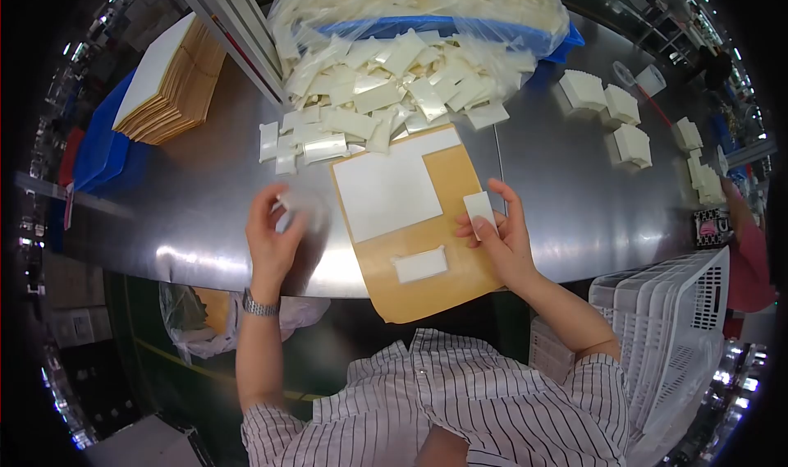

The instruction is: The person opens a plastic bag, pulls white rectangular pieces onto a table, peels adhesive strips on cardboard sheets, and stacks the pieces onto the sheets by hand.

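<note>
My right hand (510, 239) pinches a small white rectangular piece (478, 208) over the right side of a brown kraft sheet. My left hand (275, 235) is closed at the left of that sheet, above the metal table, with a pale, see-through thing (304, 208) at its fingers. Motion blurs that thing, and its kind cannot be made out. On the kraft sheet (394, 295), which overhangs the table's front edge, lie a white paper area (386, 192) and another white rectangular piece (421, 265).
Behind the sheet is a heap of flat, whitish plastic-wrapped pieces (402, 81), spilling from a clear bag over a blue tray (562, 48). A kraft stack (172, 81) stands left by a metal post (238, 32). White stacks (583, 89) sit right; white crates (657, 327) stand below.
</note>
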A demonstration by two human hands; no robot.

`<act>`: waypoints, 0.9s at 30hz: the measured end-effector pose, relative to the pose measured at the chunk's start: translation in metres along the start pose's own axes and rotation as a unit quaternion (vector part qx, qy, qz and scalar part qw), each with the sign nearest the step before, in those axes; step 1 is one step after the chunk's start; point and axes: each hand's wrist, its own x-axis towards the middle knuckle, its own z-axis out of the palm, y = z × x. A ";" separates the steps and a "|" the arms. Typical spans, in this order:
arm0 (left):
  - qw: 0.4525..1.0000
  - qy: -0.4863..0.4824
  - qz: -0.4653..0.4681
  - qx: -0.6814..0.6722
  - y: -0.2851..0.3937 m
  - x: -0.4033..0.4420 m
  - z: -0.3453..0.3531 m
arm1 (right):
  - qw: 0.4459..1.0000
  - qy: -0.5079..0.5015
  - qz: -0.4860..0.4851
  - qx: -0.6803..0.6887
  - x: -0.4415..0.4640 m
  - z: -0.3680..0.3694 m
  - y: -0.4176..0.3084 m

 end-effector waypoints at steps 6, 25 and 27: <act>0.979 -0.045 0.007 0.200 0.027 -0.046 -0.020 | 0.998 -0.032 -0.056 -0.025 0.004 -0.006 0.026; 0.969 -0.234 0.073 0.034 0.070 -0.079 0.081 | 0.999 -0.027 0.009 -0.033 0.008 -0.008 0.030; 0.967 -0.248 0.067 -0.001 0.070 -0.079 0.080 | 0.999 -0.019 -0.003 -0.047 0.007 -0.006 0.024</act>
